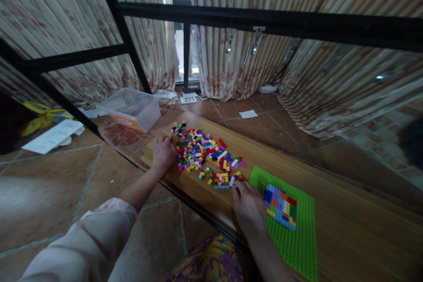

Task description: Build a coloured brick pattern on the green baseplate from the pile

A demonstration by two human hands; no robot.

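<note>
A pile of small colourful building bricks (201, 150) lies on the wooden board. At the pile's left edge, my left hand (163, 153) has its fingers curled down against the bricks; anything between them is hidden. My right hand (250, 207) is at the pile's near right edge, thumb and fingers pinched. Just by those fingertips are a long light blue brick (222, 187) and a white brick (231, 181); what the pinch holds is unclear. To the right lies a green baseplate (306, 229), bearing a multicoloured block of joined bricks (280, 206), close beside my right hand.
The long wooden tabletop (350, 229) runs to the right. Beyond its left end stands a clear plastic bin (145, 112) with an orange label. A black metal frame (211, 13) crosses before curtains (231, 61). Papers (247, 114) and a white panel (53, 136) lie around.
</note>
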